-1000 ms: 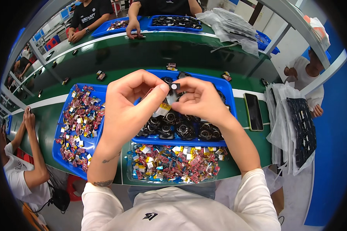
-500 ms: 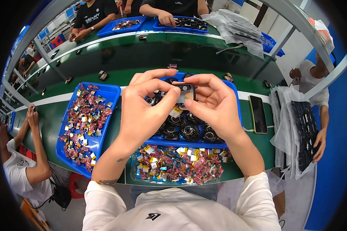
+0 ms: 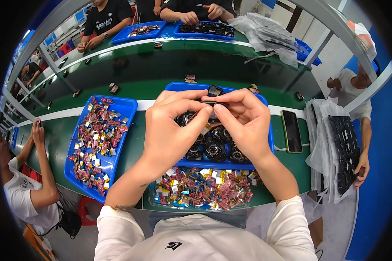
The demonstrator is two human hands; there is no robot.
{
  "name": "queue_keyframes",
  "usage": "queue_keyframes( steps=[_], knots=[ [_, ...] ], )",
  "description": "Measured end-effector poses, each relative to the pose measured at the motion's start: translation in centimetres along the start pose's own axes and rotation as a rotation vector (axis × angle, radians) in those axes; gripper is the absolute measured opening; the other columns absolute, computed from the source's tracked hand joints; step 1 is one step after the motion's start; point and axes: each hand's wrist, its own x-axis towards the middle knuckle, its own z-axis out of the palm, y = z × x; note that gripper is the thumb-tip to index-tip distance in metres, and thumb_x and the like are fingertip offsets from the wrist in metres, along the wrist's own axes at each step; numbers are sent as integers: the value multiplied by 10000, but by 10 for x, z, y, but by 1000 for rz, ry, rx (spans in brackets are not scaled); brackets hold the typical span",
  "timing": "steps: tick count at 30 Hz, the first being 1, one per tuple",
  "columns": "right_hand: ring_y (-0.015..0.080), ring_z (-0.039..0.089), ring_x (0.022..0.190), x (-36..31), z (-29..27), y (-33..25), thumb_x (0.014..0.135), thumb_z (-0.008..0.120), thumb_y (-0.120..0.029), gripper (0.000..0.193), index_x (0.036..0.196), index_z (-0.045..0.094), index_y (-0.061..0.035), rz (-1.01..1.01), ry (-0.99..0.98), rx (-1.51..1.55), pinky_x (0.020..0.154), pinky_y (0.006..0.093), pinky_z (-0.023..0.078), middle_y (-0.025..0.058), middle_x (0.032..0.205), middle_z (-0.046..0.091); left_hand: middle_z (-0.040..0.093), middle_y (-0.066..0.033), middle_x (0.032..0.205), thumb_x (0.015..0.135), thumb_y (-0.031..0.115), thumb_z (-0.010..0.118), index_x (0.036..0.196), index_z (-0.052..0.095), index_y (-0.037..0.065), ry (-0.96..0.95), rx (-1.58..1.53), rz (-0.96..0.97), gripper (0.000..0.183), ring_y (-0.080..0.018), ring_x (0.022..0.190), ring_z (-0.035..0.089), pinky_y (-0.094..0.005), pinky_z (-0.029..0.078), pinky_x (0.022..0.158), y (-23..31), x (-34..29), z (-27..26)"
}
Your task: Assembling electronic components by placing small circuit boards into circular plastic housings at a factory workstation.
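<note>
Both my hands are raised over a blue tray (image 3: 271,130), pinching a small black watch case (image 3: 211,103) between them. The thumb and fingers of my left hand (image 3: 170,124) grip its left end, and those of my right hand (image 3: 248,119) its right end. The case is seen nearly edge-on, so its face is hidden. Below, the tray holds several round black watch bodies (image 3: 214,150), partly covered by my hands. Just beyond my fingertips lies a dark square piece with a glossy face (image 3: 214,90).
Left stands a blue tray (image 3: 133,105) of small red circuit boards with batteries. A clear tray (image 3: 150,198) of similar parts is nearest me. Right are a phone (image 3: 291,130) and bagged black pieces (image 3: 342,148). Parts ride the green belt (image 3: 161,65); co-workers sit around.
The watch case has turned from showing its broad face to nearly edge-on, with my fingertips closer together. Parts on the belt have shifted slightly left. A co-worker's second hand shows above the far tray.
</note>
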Motion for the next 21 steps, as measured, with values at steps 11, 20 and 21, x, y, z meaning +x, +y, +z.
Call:
queue_keyframes(
  steps=[11, 20, 21],
  knots=[
    [146, 673, 837, 8, -15, -3, 838, 636, 59, 172, 961, 521, 25, 12, 134, 64, 691, 266, 592, 174, 976, 676, 688, -60, 854, 825, 42, 708, 886, 697, -18, -92, -131, -181, 86, -87, 749, 614, -205, 462, 668, 7, 1, -7],
    [188, 679, 925, 0, -6, -6, 818, 642, 88, 196, 930, 501, 11, -111, 90, 28, 755, 262, 569, 219, 1013, 678, 697, -56, 836, 852, 94, 707, 901, 687, 7, -195, -833, -473, 102, -89, 765, 634, -228, 484, 711, 1, -2, -6],
    [195, 679, 935, 0, -6, -8, 818, 645, 87, 198, 931, 501, 11, -119, 86, 40, 762, 264, 569, 219, 1012, 678, 696, -62, 853, 856, 89, 705, 911, 686, -1, -203, -833, -476, 107, -95, 786, 640, -233, 497, 734, 2, -1, -6]
  ],
)
